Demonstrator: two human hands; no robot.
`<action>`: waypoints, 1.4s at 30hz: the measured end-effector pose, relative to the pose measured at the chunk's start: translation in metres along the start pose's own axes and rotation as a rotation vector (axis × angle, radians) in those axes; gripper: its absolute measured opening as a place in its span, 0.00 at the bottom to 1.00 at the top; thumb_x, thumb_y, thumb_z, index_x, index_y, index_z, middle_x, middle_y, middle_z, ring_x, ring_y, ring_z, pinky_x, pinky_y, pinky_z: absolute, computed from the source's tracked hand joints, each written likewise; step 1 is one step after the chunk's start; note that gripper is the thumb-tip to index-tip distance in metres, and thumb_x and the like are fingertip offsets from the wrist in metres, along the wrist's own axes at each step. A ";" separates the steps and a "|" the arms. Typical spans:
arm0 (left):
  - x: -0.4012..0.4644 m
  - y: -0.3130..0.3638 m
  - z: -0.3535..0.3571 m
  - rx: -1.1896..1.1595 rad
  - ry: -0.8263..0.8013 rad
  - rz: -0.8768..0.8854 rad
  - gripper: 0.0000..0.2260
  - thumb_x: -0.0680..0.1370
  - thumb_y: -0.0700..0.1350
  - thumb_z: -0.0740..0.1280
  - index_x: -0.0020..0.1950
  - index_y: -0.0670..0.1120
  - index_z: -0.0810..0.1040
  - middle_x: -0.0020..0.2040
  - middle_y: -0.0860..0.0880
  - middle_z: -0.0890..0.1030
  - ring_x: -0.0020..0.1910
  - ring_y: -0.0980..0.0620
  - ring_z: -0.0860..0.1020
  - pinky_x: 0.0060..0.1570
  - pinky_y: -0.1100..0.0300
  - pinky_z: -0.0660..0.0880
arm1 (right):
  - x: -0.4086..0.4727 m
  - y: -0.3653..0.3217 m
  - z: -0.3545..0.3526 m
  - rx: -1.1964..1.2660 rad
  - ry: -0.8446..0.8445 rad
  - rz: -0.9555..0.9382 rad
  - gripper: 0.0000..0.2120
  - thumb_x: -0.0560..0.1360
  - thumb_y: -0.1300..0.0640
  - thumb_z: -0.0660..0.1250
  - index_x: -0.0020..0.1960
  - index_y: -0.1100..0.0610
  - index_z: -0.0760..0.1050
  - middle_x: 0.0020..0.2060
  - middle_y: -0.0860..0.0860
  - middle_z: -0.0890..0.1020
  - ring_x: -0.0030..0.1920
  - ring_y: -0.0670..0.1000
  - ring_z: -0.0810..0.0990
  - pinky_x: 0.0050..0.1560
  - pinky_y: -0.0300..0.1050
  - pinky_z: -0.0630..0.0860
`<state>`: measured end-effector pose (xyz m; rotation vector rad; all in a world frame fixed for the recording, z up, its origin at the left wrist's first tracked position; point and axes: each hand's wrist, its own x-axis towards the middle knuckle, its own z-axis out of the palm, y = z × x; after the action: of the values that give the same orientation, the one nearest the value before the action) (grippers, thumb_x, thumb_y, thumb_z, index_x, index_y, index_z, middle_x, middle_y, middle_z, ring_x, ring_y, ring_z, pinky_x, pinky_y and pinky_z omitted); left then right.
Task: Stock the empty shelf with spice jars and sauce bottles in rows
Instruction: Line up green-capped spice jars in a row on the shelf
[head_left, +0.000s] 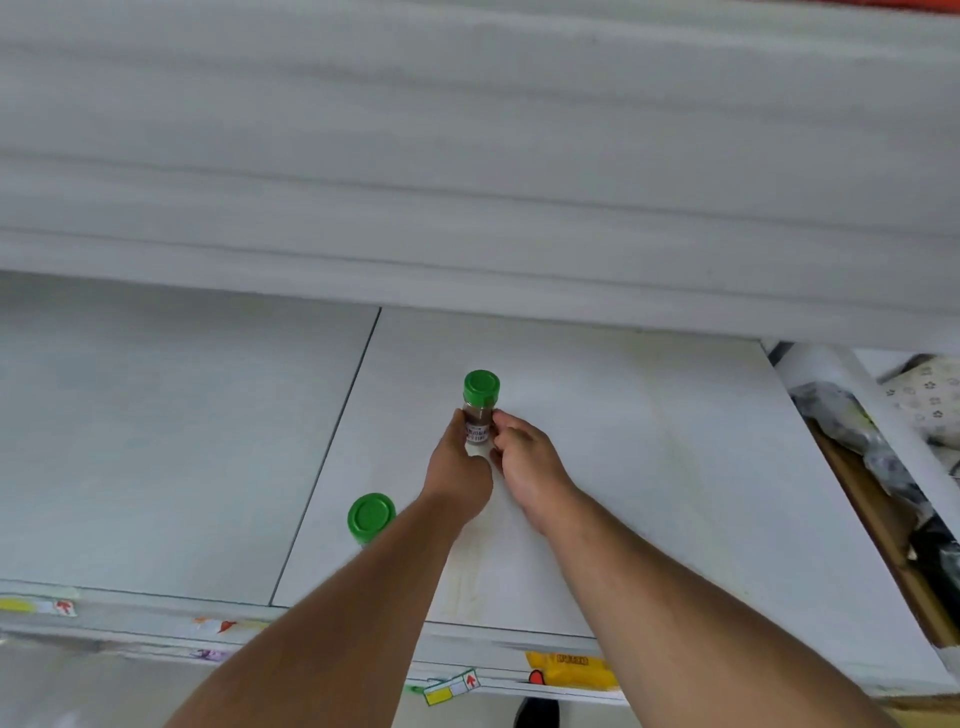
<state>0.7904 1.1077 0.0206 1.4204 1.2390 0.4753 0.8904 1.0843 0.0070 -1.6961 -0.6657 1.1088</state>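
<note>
Clear spice jar (478, 415) with green cap and brown powder, upright on white shelf (649, 467), left hand (460, 462) and right hand (524, 457) pinching its sides, second green-capped jar (371, 517) nearer left of it

Nothing legible here. The spice jar (479, 415) carries a white label with red and dark print, too blurred to read. The yellow tag (571, 667) on the shelf (675, 467) edge shows smudged characters, and small stickers (451, 687) bear red arrows.

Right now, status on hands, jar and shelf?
Left hand and right hand: both grip the spice jar, upright on the shelf. Second green-capped jar nearer the front edge, left. Nothing blocking.
</note>
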 end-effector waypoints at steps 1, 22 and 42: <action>0.003 0.000 0.001 0.009 0.007 0.000 0.36 0.76 0.30 0.55 0.82 0.53 0.59 0.74 0.52 0.72 0.67 0.54 0.71 0.59 0.64 0.67 | 0.002 -0.001 -0.001 -0.006 0.002 0.002 0.26 0.77 0.64 0.55 0.65 0.44 0.81 0.60 0.43 0.84 0.63 0.45 0.79 0.72 0.50 0.72; -0.086 -0.048 -0.009 -0.043 -0.091 0.018 0.32 0.81 0.32 0.58 0.83 0.50 0.55 0.80 0.50 0.64 0.78 0.56 0.63 0.65 0.68 0.63 | -0.083 0.029 0.007 0.256 0.018 0.086 0.16 0.85 0.60 0.58 0.70 0.55 0.75 0.64 0.51 0.80 0.65 0.46 0.79 0.72 0.48 0.74; -0.119 -0.108 -0.117 0.034 0.042 -0.021 0.31 0.81 0.38 0.63 0.82 0.56 0.60 0.79 0.50 0.67 0.77 0.53 0.66 0.68 0.59 0.67 | -0.145 0.046 0.084 -0.217 -0.106 0.038 0.20 0.82 0.54 0.54 0.70 0.42 0.73 0.65 0.44 0.77 0.66 0.48 0.74 0.72 0.49 0.67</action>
<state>0.6048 1.0391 -0.0012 1.4312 1.2997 0.4740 0.7493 0.9834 0.0084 -1.8487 -0.8499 1.1946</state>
